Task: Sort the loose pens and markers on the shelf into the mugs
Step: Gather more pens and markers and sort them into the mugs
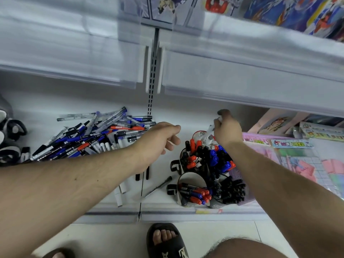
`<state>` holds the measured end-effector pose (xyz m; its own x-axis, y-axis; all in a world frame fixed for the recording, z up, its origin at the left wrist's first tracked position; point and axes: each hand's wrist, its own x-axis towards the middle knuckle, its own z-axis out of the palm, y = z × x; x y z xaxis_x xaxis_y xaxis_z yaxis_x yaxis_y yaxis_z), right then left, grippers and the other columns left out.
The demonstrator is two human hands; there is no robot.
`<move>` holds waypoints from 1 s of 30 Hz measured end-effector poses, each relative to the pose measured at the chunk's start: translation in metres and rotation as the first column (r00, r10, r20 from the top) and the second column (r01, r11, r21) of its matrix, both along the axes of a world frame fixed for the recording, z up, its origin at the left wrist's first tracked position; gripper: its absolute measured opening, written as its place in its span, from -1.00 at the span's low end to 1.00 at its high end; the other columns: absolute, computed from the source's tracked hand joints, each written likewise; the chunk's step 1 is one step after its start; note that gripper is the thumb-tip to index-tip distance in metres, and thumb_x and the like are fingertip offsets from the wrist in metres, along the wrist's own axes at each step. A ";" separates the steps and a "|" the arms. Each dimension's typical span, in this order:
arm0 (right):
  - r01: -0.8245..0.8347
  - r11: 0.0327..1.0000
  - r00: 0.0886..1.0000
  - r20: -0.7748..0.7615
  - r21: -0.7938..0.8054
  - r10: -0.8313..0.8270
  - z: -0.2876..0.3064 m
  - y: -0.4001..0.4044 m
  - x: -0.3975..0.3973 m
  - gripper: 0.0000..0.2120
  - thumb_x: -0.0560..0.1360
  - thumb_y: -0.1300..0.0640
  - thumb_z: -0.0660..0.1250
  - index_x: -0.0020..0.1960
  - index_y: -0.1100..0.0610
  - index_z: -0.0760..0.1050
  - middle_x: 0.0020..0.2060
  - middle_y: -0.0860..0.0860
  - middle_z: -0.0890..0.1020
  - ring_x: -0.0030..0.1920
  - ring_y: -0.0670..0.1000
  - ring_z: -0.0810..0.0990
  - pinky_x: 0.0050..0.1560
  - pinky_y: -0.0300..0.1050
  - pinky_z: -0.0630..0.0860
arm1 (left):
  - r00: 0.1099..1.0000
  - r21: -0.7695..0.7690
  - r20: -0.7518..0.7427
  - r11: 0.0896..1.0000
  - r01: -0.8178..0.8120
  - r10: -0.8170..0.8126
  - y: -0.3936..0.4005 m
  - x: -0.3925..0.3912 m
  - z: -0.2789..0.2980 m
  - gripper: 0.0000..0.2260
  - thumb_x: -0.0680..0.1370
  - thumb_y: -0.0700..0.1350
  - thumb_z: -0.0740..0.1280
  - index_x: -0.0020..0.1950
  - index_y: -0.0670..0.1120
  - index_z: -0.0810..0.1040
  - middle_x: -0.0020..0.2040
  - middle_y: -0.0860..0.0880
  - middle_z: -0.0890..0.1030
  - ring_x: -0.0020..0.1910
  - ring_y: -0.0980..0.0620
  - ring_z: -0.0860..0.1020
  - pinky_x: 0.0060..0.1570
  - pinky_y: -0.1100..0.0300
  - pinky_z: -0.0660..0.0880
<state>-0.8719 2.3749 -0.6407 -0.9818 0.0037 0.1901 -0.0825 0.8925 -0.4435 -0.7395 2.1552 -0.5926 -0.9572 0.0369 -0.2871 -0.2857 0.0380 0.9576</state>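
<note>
A heap of loose pens and markers (96, 135) with blue, black and red caps lies on the white shelf (160, 202) at the left. Several black mugs stand at centre right: a back mug (202, 157) crammed with markers, a front mug (193, 192) with red and blue ones, and a mug of black pens (232, 192). My right hand (226, 130) pinches a clear pen (211, 128) above the back mug. My left hand (161, 139) hovers between heap and mugs, fingers loosely curled, holding nothing. One black pen (158, 187) lies alone near the front edge.
Upper shelf edges (242, 86) overhang the work area. Pink packaged stationery (297, 161) fills the shelf to the right. Black and white mugs (13, 142) sit at the far left. White marker bodies (121, 192) lie under my left forearm. My sandalled foot (165, 239) is below.
</note>
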 end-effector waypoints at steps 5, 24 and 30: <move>-0.033 0.998 0.984 0.179 0.055 0.023 -0.028 -0.010 -0.003 -0.67 0.65 0.18 0.06 0.37 0.19 0.40 0.24 0.22 0.55 0.20 0.25 0.53 0.19 0.01 0.42 | 1.000 0.021 0.020 1.000 -0.009 0.009 -0.004 -0.004 -0.008 -0.81 0.63 0.02 0.20 0.08 -0.05 0.53 -0.23 0.05 0.62 -0.18 0.01 0.50 -0.07 0.05 0.40; -0.559 0.641 0.823 0.259 0.526 0.505 0.036 -0.103 0.044 -0.40 0.61 -0.26 0.02 0.54 0.04 0.18 0.49 0.04 0.31 0.48 0.12 0.20 0.44 0.09 0.10 | 0.993 -0.217 0.115 0.976 -0.009 0.035 -0.112 0.047 0.010 -0.73 0.66 0.08 0.14 0.15 -0.03 0.54 -0.14 0.03 0.66 -0.17 0.05 0.57 -0.09 0.08 0.44; -0.813 0.456 0.551 0.729 0.361 0.406 0.014 -0.170 0.087 -0.63 0.59 -0.04 0.21 0.33 0.11 0.47 0.15 0.08 0.55 0.16 0.11 0.53 0.15 -0.03 0.51 | 0.991 -0.391 0.132 0.920 0.029 0.025 -0.149 0.089 0.006 -0.96 0.59 -0.06 0.32 -0.04 0.04 0.56 -0.07 -0.05 0.65 -0.14 0.02 0.58 -0.09 0.11 0.54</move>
